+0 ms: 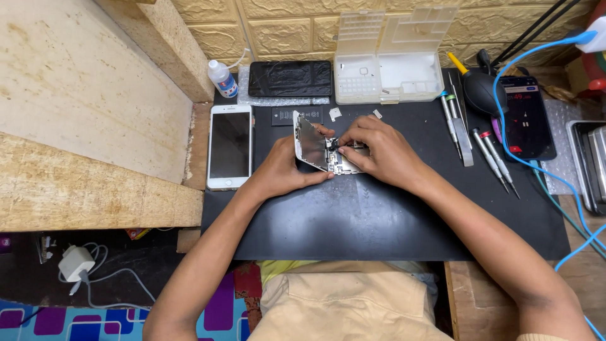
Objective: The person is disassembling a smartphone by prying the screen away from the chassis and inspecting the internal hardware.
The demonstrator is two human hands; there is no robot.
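Note:
An opened white phone lies on the black work mat, its screen panel tilted up with the metal back plate showing. My left hand grips the phone's lower edge and props the raised panel. My right hand rests over the phone body, thumb and forefinger pinched on a small dark part inside it. What the fingertips hold is too small to make out.
A white phone lies left of the mat. Behind stand a small bottle, a black screen, a clear parts box. Screwdrivers and tweezers, an air blower, a dark phone on a blue cable sit right. Wooden boards border the left.

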